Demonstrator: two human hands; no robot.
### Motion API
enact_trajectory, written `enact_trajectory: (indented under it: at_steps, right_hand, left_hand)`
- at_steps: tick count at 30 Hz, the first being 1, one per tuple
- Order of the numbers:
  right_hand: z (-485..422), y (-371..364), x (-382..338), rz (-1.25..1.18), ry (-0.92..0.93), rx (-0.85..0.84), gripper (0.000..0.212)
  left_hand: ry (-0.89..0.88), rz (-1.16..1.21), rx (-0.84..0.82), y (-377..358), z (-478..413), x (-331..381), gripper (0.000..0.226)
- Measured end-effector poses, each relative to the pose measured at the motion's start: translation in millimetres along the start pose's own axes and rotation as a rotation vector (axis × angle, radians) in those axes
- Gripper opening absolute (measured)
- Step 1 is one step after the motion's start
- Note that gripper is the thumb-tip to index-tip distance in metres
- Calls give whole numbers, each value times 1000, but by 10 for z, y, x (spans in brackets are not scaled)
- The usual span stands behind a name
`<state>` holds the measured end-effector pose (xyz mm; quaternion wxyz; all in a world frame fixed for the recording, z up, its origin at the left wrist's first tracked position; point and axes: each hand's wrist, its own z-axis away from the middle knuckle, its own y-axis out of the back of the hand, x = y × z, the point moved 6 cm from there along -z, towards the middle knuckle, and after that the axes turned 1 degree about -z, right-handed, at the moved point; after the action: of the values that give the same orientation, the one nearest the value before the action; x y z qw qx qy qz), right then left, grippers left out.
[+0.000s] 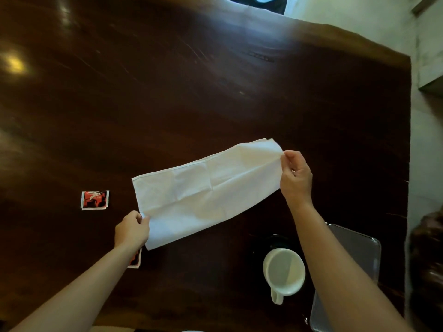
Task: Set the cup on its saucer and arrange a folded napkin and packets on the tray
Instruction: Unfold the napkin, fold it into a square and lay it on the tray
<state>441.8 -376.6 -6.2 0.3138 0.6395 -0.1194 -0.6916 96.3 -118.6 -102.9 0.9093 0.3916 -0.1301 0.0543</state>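
Nearest the camera, a white cup (284, 271) is seen from above, its handle turned toward the viewer; it appears to be seated on a dark saucer (271, 240), of which only a dim rim is made out against the dark wood. Just to its right, partly covered by the right forearm, a grey metal tray (354, 245) is set at the corner of the tabletop (167, 92). A red-and-black packet (135, 259) is mostly hidden under the left wrist.

Farther out, a white napkin (206, 190) is held stretched in a long band between both hands — the left hand (131, 230) has its fingers pinched shut on the near left corner, and the right hand (296, 176) has its fingers pinched on the far right end, which is lifted and slightly puckered. Fold creases are seen across the cloth. To the left of the napkin, well apart from it, a second red-and-black packet (95, 200) lies flat on the wood.
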Motion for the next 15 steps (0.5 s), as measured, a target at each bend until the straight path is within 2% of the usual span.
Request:
enact_trajectory:
  at_steps: [2, 4, 7, 11, 15]
  right_hand:
    - [-31, -45, 139, 17, -32, -3, 14]
    - [-112, -132, 434, 145, -193, -28, 14]
    - [-237, -156, 773, 319, -391, -54, 34]
    - [-285, -134, 830, 443, -400, -135, 46]
    - [-161, -66, 933, 490, -526, -239, 47]
  left_hand:
    - [5, -3, 2, -9, -1, -1, 32]
    - [9, -6, 10, -4, 4, 4, 31]
    - [-1, -16, 14, -2, 8, 14, 31]
    - [-10, -1, 22, 19, 11, -2, 33]
    - [-41, 26, 26, 24, 68, 11, 31]
